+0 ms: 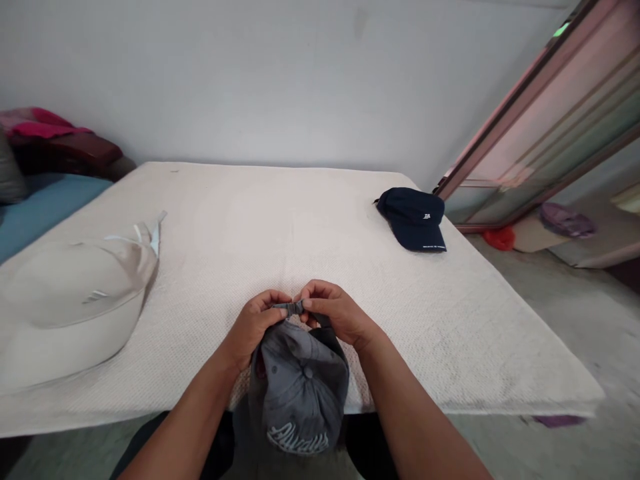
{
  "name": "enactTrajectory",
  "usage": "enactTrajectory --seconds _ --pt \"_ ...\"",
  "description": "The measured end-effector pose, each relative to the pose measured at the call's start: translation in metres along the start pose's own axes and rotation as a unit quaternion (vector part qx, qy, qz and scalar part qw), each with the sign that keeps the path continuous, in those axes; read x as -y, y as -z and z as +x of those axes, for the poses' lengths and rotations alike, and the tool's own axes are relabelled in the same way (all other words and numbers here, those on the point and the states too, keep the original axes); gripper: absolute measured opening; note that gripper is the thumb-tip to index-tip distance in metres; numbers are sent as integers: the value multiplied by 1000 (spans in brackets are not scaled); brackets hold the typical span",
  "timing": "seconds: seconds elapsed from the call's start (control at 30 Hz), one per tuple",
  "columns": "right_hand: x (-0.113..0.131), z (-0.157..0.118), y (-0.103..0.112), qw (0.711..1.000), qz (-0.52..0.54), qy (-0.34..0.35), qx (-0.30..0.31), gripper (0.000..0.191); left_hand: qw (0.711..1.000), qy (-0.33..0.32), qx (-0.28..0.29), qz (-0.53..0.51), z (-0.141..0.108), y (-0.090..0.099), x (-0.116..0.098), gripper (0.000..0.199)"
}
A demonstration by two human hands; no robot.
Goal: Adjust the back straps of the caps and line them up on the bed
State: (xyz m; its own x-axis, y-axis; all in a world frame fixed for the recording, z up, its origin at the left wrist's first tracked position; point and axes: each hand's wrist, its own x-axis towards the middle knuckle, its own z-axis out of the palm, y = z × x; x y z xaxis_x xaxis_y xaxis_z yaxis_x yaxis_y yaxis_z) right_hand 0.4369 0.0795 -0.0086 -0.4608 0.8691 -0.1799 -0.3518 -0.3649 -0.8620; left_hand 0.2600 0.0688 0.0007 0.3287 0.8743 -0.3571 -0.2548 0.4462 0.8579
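Note:
A grey baseball cap [305, 380] with white script lettering hangs over the table's near edge, its lettered front toward me. My left hand [257, 323] pinches the left part of the cap's back strap [294, 308]. From the other side, my right hand [340, 310] grips the same strap close to its buckle, thumb and fingers together. The fingertips of both hands nearly meet there. Small details of the buckle are partly covered by my fingers.
On the white-covered table [250, 220], a beige cap [75, 300] lies at the left and a navy cap [413, 217] at the far right. A wall [280, 80] stands behind; a glass sliding door [540, 127] is at the right. Blue bedding [55, 197] borders the left.

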Motion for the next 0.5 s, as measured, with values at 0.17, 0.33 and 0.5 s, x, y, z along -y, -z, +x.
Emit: enactTrajectory --seconds 0.17,0.33,0.5 --pt "-3 1 0 1000 -21 -6 -5 8 999 42 -16 -6 1 -1 0 14" --pt "-4 3 -2 998 -65 3 -12 5 998 53 -24 -8 1 -1 2 15" --pt "-4 3 -3 995 -96 7 -15 2 998 57 -22 -20 2 -1 5 13"
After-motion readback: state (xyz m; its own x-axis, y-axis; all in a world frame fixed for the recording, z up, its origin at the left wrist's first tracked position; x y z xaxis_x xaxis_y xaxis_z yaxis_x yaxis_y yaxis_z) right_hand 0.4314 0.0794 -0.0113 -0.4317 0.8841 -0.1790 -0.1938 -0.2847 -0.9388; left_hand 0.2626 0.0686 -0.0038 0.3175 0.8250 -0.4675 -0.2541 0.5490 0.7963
